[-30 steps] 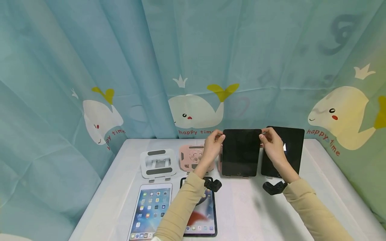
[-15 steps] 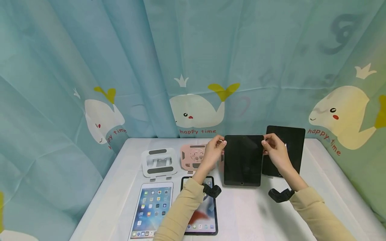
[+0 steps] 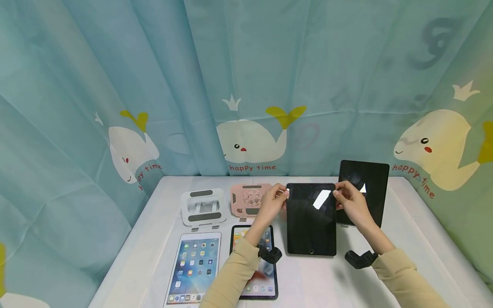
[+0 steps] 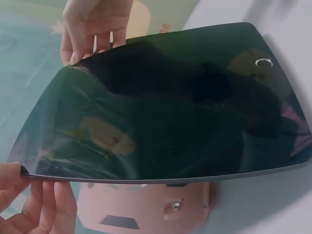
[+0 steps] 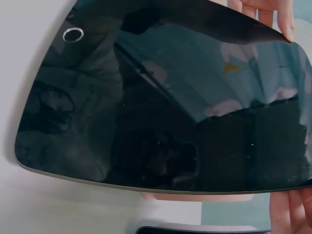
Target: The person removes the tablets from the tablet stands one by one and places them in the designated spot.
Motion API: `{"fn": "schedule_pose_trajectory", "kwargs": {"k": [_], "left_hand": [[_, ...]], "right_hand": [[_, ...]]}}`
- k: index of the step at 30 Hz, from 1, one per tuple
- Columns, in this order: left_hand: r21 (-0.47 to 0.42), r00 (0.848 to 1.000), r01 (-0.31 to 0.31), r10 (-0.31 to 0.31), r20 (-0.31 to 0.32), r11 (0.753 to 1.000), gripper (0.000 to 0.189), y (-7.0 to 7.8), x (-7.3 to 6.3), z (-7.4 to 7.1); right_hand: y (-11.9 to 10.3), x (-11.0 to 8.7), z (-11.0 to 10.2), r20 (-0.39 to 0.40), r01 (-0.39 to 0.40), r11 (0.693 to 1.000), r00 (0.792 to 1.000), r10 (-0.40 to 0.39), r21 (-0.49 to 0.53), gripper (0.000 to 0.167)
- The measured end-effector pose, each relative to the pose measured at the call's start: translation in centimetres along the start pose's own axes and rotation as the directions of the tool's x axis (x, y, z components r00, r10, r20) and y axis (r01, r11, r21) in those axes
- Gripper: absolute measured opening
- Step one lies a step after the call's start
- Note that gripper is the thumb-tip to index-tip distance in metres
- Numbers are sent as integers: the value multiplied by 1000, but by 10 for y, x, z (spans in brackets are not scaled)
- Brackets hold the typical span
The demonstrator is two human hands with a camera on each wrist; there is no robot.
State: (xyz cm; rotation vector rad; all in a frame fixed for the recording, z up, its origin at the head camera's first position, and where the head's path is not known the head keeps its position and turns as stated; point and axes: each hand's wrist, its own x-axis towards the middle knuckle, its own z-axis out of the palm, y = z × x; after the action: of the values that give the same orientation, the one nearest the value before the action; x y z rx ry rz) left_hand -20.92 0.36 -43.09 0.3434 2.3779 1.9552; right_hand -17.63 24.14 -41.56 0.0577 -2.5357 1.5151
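A glossy, glass-like face was presented by the dark tablet, in which the whale-print curtain was mirrored; its thin rim was finished in what looked like smooth metal. A similar gloss was borne by the rear black tablet. The white stand and pink stand were smooth-surfaced, and dull grey pads were set into the former. Softly creased cloth was seen in the curtain, matt fabric in the sleeves.

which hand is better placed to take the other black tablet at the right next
The right hand, probably: it pinches the held tablet by its right edge, close to the other black tablet. The left hand grips the opposite edge, farther away. Both are occupied.
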Motion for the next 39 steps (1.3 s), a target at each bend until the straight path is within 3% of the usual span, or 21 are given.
{"fn": "schedule_pose_trajectory", "kwargs": {"k": [7, 14, 23, 30, 39], "left_hand": [[19, 1000, -5, 5, 6, 1000, 19, -7, -9, 2], [-46, 997, 79, -79, 21, 996, 19, -16, -18, 5], [-86, 993, 121, -120, 21, 989, 19, -20, -29, 8], [-117, 979, 202, -199, 38, 972, 22, -26, -38, 8], [-151, 965, 260, -252, 70, 954, 20, -33, -49, 9]], "right_hand": [[9, -7, 5, 10, -10, 1000, 1000, 10, -11, 20], [15, -15, 9, 28, -58, 998, 998, 58, -8, 18], [21, -23, 12, 62, -125, 992, 990, 124, 4, 19], [25, -30, 16, 84, -144, 990, 986, 144, -9, 18], [32, -41, 21, 105, -194, 981, 975, 194, -16, 17]]}}
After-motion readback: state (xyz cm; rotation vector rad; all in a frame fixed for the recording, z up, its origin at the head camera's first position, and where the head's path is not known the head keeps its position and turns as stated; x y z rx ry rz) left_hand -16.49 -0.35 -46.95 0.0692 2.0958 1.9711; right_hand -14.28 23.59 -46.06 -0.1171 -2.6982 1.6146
